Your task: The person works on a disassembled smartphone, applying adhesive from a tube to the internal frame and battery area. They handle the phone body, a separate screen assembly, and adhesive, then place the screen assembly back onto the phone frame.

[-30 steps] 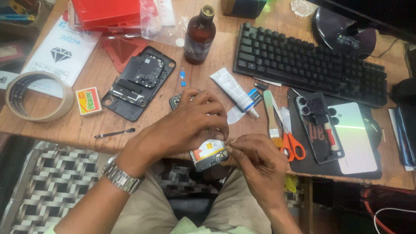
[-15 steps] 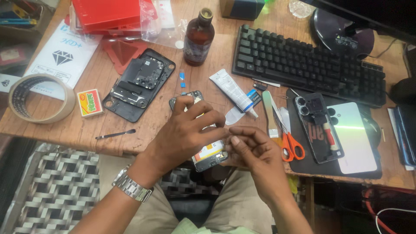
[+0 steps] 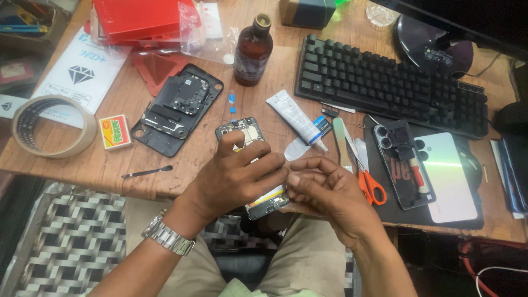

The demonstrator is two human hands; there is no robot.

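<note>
Tape roll (image 3: 54, 126): far left of the opened phone, flat on the wooden desk (image 3: 165, 176), unmoved.
Back cover (image 3: 177, 108): upper left of the opened phone, lying where it was.
Your left hand (image 3: 234, 179): fingers curled over the opened phone (image 3: 258, 170), gripping it; since half a second ago it has slid up the body, thumb now near the top end.
Opened phone: at the desk's near edge, tilted, lower end past the rim.
Your right hand (image 3: 330, 198): just right of the phone, fingertips pinched at its edge; holding anything, cannot tell.
Scissors (image 3: 366, 176): right of the phone, unchanged.
</note>
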